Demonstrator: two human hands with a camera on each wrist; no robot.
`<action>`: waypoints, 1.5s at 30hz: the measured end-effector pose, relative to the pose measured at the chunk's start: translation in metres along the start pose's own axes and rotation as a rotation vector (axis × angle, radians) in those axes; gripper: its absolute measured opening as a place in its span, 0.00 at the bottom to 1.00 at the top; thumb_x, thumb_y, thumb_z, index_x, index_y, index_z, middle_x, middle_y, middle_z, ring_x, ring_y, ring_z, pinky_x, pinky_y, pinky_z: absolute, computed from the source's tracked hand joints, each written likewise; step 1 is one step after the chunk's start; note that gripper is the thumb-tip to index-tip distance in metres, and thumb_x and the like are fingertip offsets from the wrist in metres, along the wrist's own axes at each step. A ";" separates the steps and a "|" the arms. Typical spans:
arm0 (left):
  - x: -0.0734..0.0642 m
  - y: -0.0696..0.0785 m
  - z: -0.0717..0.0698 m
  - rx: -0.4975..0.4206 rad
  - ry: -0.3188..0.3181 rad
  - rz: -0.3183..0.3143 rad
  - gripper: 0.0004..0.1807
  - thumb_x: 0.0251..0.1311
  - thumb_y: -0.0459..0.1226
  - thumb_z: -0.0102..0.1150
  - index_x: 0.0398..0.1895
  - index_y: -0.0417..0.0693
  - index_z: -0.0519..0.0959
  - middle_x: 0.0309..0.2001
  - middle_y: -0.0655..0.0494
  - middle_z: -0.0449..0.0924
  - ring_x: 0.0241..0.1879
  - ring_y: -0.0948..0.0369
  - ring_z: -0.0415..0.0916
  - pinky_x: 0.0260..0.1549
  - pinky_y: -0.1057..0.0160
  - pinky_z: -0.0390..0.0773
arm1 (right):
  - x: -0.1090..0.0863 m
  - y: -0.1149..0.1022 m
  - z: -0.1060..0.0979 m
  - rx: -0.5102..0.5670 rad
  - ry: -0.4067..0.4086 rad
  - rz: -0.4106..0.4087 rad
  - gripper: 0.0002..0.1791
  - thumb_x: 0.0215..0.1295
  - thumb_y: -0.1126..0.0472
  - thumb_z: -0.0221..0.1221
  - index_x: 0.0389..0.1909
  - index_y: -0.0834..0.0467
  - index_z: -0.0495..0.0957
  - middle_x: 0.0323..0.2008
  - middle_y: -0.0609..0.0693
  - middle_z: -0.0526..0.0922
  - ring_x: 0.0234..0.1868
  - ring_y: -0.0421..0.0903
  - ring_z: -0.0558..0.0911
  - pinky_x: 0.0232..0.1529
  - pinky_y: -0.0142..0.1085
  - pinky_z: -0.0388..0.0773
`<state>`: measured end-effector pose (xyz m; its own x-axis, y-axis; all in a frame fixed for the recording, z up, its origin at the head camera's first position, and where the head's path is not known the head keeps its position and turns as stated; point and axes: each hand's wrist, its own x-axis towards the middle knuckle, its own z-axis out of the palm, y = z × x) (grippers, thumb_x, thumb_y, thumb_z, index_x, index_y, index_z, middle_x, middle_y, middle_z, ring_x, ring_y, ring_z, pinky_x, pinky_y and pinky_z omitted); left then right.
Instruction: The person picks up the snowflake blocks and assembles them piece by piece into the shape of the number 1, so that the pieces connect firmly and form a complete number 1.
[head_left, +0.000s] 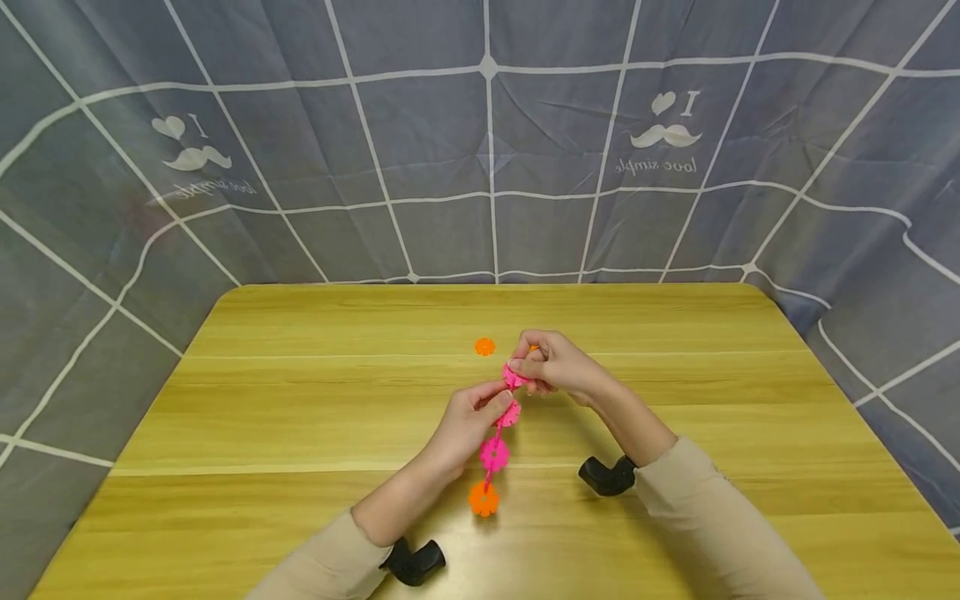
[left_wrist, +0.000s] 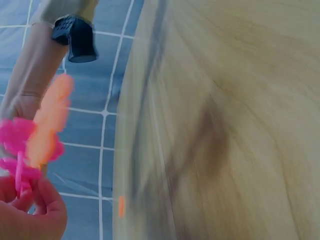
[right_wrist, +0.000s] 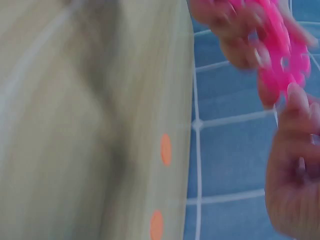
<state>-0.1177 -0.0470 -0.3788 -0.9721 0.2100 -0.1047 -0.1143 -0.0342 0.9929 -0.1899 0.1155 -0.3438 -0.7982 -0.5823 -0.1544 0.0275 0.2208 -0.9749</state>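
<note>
1. Yr L hand: thumb + fingers pinched on 2nd pink disc.
2. Yr R hand: pinched on top pink disc, just beyond L.
3. Chain btwn hands, running twd you; orange end disc nearest you.
4. Loose orange disc on table, past hands; another orange disc part hidden behind R.
5. Curtain print, x2, mirror-reversed: "I", heart, moustache, "love simple".

A hand could pass over the worktop at far left or far right, but the left hand, right hand and disc chain block the middle, with orange discs beyond and a curtain behind.
</note>
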 end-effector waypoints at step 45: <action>0.015 0.000 -0.010 -0.251 0.110 -0.211 0.14 0.65 0.31 0.51 0.48 0.27 0.73 0.27 0.52 0.82 0.25 0.65 0.80 0.26 0.73 0.79 | -0.004 0.027 0.005 0.210 0.046 0.083 0.18 0.63 0.72 0.53 0.53 0.74 0.68 0.25 0.54 0.84 0.21 0.39 0.80 0.30 0.34 0.82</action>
<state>-0.1342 -0.0533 -0.3810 -0.9363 0.1323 -0.3253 -0.3489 -0.2438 0.9049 -0.1826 0.1198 -0.3706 -0.8146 -0.5315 -0.2324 0.2148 0.0957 -0.9720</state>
